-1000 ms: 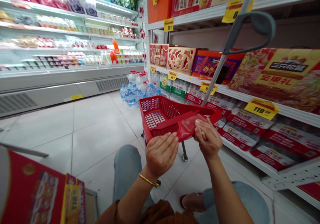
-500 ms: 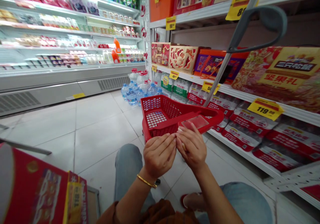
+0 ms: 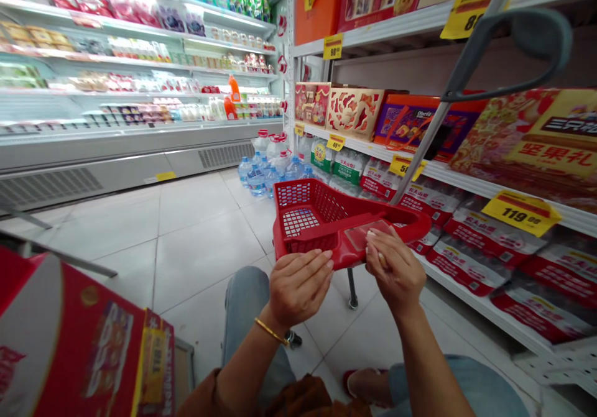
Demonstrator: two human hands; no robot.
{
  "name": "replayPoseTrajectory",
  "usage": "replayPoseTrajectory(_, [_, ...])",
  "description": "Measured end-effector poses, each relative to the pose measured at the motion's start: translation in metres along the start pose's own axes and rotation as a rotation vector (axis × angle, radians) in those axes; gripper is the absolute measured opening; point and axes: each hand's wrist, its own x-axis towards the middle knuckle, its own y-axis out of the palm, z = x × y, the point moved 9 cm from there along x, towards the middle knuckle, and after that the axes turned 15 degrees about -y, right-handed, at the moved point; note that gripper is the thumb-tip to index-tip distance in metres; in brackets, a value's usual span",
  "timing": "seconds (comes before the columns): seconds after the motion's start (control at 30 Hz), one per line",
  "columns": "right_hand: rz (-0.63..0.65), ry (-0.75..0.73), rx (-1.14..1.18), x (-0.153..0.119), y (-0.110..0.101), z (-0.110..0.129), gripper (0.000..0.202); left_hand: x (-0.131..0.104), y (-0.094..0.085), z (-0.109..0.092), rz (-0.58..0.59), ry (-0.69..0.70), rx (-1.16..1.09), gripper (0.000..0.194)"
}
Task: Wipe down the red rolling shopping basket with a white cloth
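- Floor (image 3: 200, 243): pale square tiles with thin dark joints, running from the centre out to 8 o'clock.
- Fridge (image 3: 181, 163): lit, open-fronted, at 9 to 11 o'clock; tiers of packets and cups above a silver base.
- Rack (image 3: 401, 24): white, at 12 to 4 o'clock; gift boxes over bottle packs.
- Cart (image 3: 312, 241): red, perforated basket, just off centre towards 4 o'clock, its near edge facing both hands.
- Box (image 3: 74, 342): red, at 8 o'clock, cropped by the frame.
- Jeans (image 3: 247, 293): pale blue, one knee at 7 o'clock, one at 5.
- Jugs (image 3: 256, 181): clear and blue, on the floor at the cart's 10 to 11 o'clock.
- Left hand (image 3: 301, 286): at 6 o'clock, fingers together and cupped; contents, if any, cannot be told.
- Right hand (image 3: 396, 268): at 4 o'clock, fingers bent inward, tips over the cart's panel (image 3: 357, 237); contact and contents cannot be told. Work judged under way, the hands apart; no finished result shows, and what remains cannot be read.
- Tag (image 3: 520, 213): yellow, "119", at 3 o'clock.
- Bracelet (image 3: 270, 331): gold, left wrist.
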Motion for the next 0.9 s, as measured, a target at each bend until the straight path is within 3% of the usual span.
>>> replayPoseTrajectory(0.17, [-0.016, 0.069, -0.014, -0.003, -0.003, -0.006, 0.019, 0.001, -0.002, 0.006, 0.021, -0.031, -0.019, 0.020])
replayPoseTrajectory(0.43, [-0.012, 0.078, -0.104, 0.004, 0.000, 0.007, 0.014, 0.016, -0.001, -0.002, 0.029, -0.245, 0.095, 0.017])
replayPoseTrajectory(0.67, [0.036, 0.047, -0.096, 0.008, 0.000, 0.010, 0.014, 0.018, 0.032, -0.014, 0.088, -0.248, 0.203, 0.023])
replayPoseTrajectory(0.8, [0.039, 0.058, -0.057, 0.023, 0.003, 0.013, 0.013, 0.011, 0.033, -0.018, 0.034, -0.180, 0.243, 0.025])
replayPoseTrajectory(0.9, [0.092, 0.058, 0.061, 0.037, 0.018, 0.015, 0.014, 0.007, 0.034, -0.020, 0.037, -0.134, 0.252, 0.029])
